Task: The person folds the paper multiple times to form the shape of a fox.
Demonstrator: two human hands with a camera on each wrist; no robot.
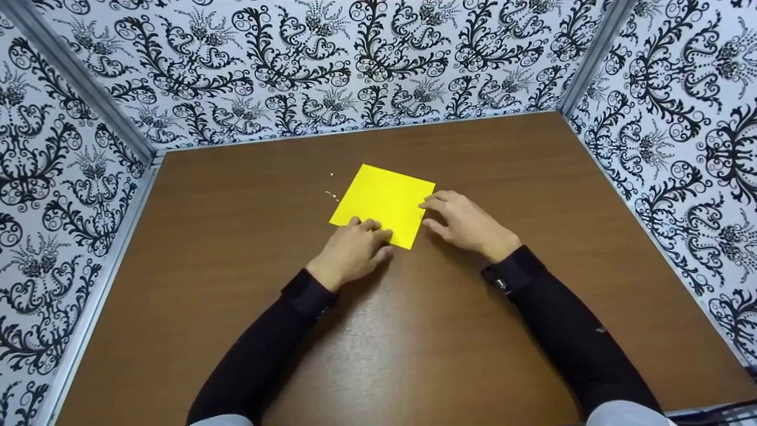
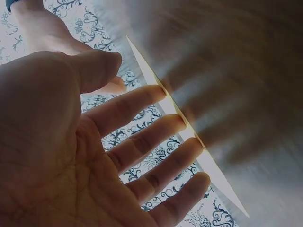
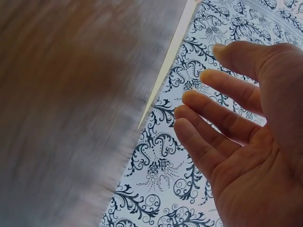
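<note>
A square sheet of yellow paper (image 1: 387,201) lies flat on the brown table, turned at an angle. The left hand (image 1: 355,248) rests its fingertips on the paper's near edge; in the left wrist view its fingers (image 2: 142,142) are fairly straight and spread, touching the thin strip of paper (image 2: 218,179). At the paper's right edge is the right hand (image 1: 464,222), fingers loosely bent. The right wrist view shows that hand (image 3: 246,123) relaxed, with nothing between thumb and fingers, and the paper's edge (image 3: 165,71) beyond the fingertips.
Small pale specks (image 1: 333,196) lie on the table (image 1: 248,195) left of the paper. Walls (image 1: 307,65) with a black-and-white scroll pattern stand behind and at both sides, joined by grey metal posts (image 1: 597,56).
</note>
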